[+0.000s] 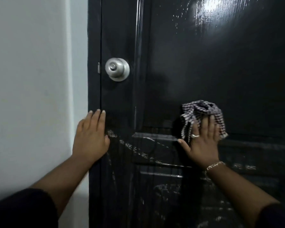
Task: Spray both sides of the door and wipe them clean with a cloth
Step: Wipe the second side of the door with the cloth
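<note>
A glossy black panelled door (212, 66) fills the right of the view, with wet streaks near the top and across its lower panels. My right hand (202, 142) presses a black-and-white checked cloth (202, 112) flat against the door at mid height, fingers spread over the bunched fabric. My left hand (90, 137) lies flat with fingers apart on the door's left edge and frame (94, 79), below the knob, holding nothing. No spray bottle is in view.
A round silver door knob (117, 69) sits on the door's left side, above my left hand. A pale grey wall (36, 79) runs along the left of the door frame.
</note>
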